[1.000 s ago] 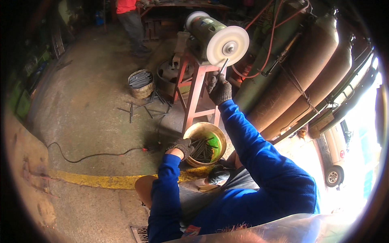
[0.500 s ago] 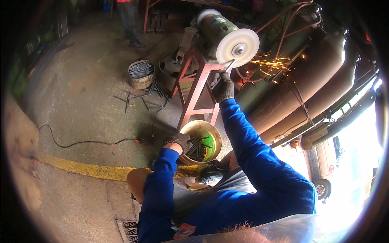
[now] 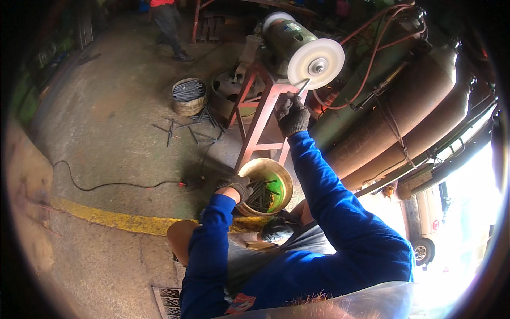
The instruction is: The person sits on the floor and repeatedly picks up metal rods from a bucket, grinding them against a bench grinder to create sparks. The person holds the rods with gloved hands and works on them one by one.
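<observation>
A short metal rod (image 3: 304,86) is gripped in my gloved right hand (image 3: 292,115), its far end up at the lower edge of the pale grinding wheel (image 3: 303,59). That wheel belongs to a bench grinder (image 3: 287,38) on a red metal stand (image 3: 258,118). No sparks show now. My gloved left hand (image 3: 234,187) rests at the left rim of a bucket (image 3: 287,195), its fingers curled over the edge. Inside the bucket lie several dark metal rods (image 3: 260,197) against a green patch.
Behind the stand's left side is a second bucket (image 3: 187,109) full of rods, with loose rods (image 3: 193,133) on the floor. Large gas cylinders (image 3: 404,111) and red hoses (image 3: 374,58) line the right. A cable (image 3: 117,186) crosses the floor. Another person's legs (image 3: 169,29) stand far back.
The spray of sparks to the right of the wheel has stopped. My right hand still holds the rod near the wheel. The person at the back has shifted their legs.
</observation>
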A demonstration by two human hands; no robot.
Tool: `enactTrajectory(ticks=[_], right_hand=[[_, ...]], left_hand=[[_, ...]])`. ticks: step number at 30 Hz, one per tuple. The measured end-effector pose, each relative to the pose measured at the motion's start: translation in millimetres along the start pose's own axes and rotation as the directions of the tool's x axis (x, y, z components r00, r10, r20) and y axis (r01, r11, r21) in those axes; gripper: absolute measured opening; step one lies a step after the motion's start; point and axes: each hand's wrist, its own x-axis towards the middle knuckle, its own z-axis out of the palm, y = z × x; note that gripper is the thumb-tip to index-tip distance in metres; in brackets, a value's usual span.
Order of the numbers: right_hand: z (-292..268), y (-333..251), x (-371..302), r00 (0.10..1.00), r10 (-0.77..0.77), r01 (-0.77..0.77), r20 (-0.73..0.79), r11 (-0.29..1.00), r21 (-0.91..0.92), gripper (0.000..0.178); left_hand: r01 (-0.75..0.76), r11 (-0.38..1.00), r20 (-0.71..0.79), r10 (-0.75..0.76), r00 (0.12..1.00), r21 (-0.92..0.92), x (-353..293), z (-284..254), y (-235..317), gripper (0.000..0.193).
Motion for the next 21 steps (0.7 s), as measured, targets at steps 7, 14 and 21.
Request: enactTrajectory(ticks=[7,14,21], right_hand=[[-10,-11,-7,0.995,-0.020,0.011,0.101,0.997,0.080,0.017],[-27,-55,3,0.784,0.339,-0.560,0.520,0.023,0.828,0.021],[-22,-52,2,0.769,0.376,-0.579,0.517,0.068,0.812,0.017]], left_hand=[[0.014,0.999,-0.001,-0.014,1.000,0.032,0,1,0,0.031],[-0.016,0.999,0.011,0.016,1.000,0.038,-4,-11,9,0.035],[0.003,0.998,0.005,-0.004,1.000,0.061,-12,-15,11,0.034]])
